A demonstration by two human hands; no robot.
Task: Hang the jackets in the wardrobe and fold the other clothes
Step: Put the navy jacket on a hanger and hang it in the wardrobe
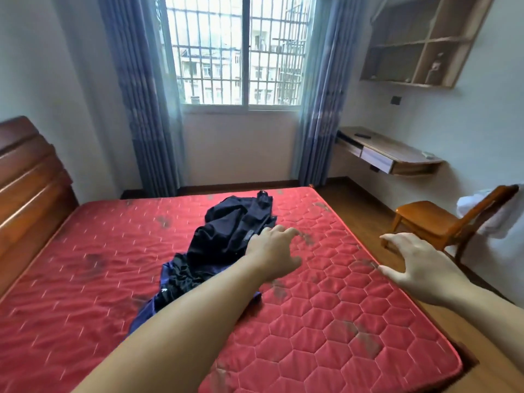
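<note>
The left hand reached far out over the red mattress, forearm extended, fingers loosely spread and seemingly just touching something at their tips, though blur hid any grip. The right hand hovered open beyond the mattress's right edge, fingers splayed.

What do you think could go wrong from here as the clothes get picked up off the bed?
The dark clothes lie in one tangled heap, so the left hand reaching at its edge may drag up several garments together. The mattress looks stained and could soil the fabric. No wardrobe is in view, so trailing clothes might catch the chair.
</note>
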